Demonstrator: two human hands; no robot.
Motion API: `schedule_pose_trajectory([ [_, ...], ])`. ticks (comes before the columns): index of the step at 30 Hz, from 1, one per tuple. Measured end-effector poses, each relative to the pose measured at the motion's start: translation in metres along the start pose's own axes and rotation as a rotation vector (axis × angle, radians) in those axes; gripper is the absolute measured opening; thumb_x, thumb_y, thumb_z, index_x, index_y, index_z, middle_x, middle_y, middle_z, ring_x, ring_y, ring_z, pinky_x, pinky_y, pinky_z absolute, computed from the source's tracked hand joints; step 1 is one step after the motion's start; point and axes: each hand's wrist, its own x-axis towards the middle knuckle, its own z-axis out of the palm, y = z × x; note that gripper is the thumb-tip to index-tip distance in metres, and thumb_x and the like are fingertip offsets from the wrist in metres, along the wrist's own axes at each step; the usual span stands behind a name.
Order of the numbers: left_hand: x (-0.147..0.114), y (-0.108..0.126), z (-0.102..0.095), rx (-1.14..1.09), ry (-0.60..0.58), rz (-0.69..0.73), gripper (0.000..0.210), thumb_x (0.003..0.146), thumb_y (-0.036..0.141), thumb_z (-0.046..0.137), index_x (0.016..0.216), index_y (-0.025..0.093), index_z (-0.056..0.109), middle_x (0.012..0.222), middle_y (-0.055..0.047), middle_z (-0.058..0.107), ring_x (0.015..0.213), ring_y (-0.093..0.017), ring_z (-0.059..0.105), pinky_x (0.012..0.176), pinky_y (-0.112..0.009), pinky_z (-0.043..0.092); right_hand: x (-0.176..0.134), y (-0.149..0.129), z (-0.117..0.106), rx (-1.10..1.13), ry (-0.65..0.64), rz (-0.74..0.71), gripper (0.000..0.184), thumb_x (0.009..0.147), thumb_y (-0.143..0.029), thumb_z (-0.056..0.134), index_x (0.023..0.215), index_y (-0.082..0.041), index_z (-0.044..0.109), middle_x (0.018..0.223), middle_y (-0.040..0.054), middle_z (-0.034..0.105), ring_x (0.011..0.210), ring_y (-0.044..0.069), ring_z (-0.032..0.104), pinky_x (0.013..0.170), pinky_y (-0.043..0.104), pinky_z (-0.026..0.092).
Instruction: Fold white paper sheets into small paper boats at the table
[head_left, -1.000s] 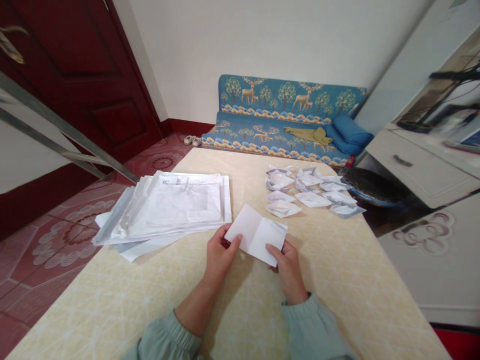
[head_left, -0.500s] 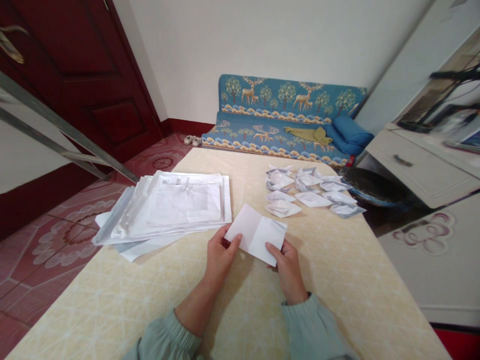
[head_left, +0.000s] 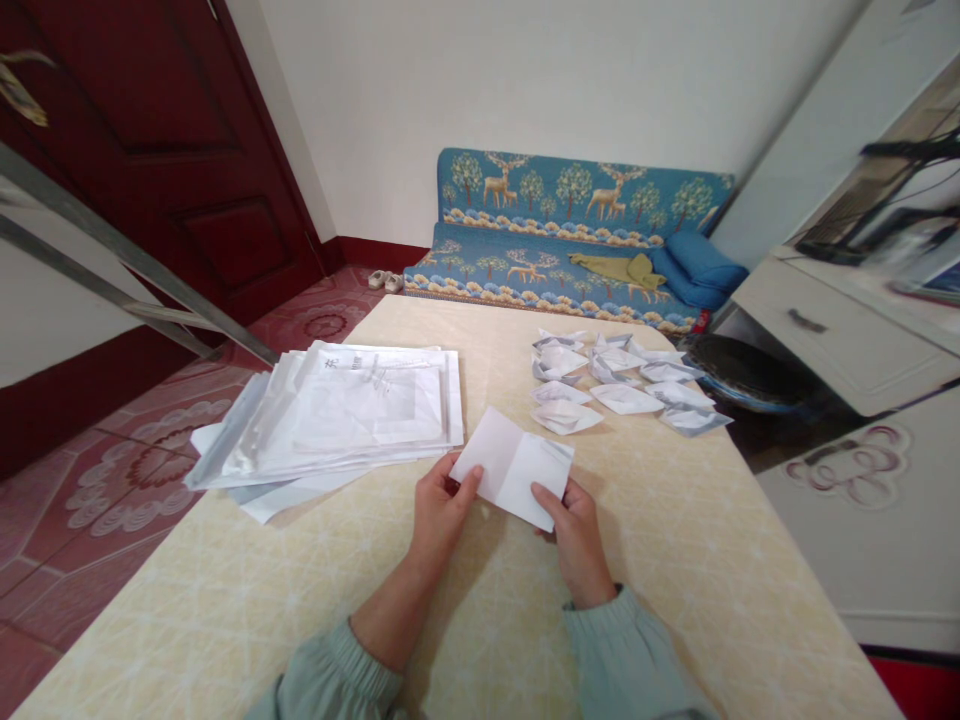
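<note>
Between my hands is a white sheet of paper with a crease across its middle, tilted above the table. My left hand pinches its left corner, thumb on top and fingers underneath. On the right edge, my right hand grips it the same way; the fingertips below are hidden. Beyond the sheet, to the right, several folded paper boats sit close together in rows. Left of my hands lies a stack of papers, with some handwriting on the top one.
A pale yellow patterned table carries everything. Behind it stands a blue sofa with a deer pattern. To the right are a white cabinet and a dark round pan-like object; a metal frame slants at left.
</note>
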Motion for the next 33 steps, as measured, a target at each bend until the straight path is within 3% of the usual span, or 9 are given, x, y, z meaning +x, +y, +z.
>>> schedule_pose_trajectory([
  [11,-0.0002,0.0000,0.0001,-0.010,0.003,-0.007,0.030,0.075,0.038,0.064,0.090,0.013,0.064,0.065,0.000,0.060,0.053,-0.009,0.048,0.048,-0.018,0.038,-0.0013,-0.0004,0.0006,0.013,0.019,-0.025,0.042,0.064,-0.040,0.072,0.095,-0.012,0.066,0.061,0.0019,0.065,0.043,0.012,0.050,0.035,0.021,0.036],
  [17,0.0002,-0.0005,0.0001,-0.046,0.032,-0.010,0.030,0.073,0.038,0.065,0.090,0.012,0.066,0.065,0.000,0.062,0.052,-0.010,0.051,0.049,-0.019,0.039,0.0022,0.0044,-0.0015,0.040,-0.004,-0.099,0.035,0.062,-0.038,0.074,0.088,-0.014,0.071,0.077,0.0057,0.071,0.062,0.019,0.061,0.049,0.026,0.045],
  [25,0.0036,-0.0049,0.0001,-0.093,0.011,0.029,0.025,0.072,0.031,0.067,0.088,0.012,0.067,0.062,0.001,0.060,0.053,-0.009,0.050,0.052,-0.020,0.040,0.0058,0.0089,-0.0046,-0.023,0.002,-0.165,0.022,0.066,-0.032,0.072,0.082,-0.017,0.070,0.063,-0.0001,0.063,0.055,0.013,0.051,0.047,0.023,0.039],
  [33,0.0033,-0.0030,-0.0008,-0.101,-0.017,0.053,0.017,0.072,0.029,0.066,0.082,0.014,0.067,0.074,-0.001,0.062,0.056,-0.009,0.051,0.054,-0.020,0.040,0.0069,0.0050,-0.0070,-0.057,-0.058,-0.378,0.012,0.067,-0.026,0.067,0.076,-0.020,0.071,0.078,0.0014,0.063,0.077,0.017,0.056,0.067,0.025,0.044],
])
